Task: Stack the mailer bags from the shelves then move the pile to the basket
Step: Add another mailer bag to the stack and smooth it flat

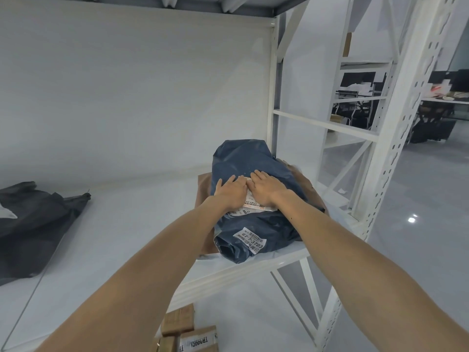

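A dark blue mailer bag (pixel 243 158) with white shipping labels lies on top of a brown mailer bag (pixel 204 184) at the right end of the white shelf (pixel 142 214). My left hand (pixel 229 193) and my right hand (pixel 264 188) lie side by side, flat on top of the blue bag, fingers straight, pressing on its upper label. A black mailer bag (pixel 33 224) lies crumpled at the left end of the same shelf, apart from both hands.
The white shelf upright (pixel 406 102) and its cross braces stand close on the right. Cardboard boxes (pixel 189 329) sit on the lower level below the shelf's front edge. Beyond the rack are a grey floor and distant desks.
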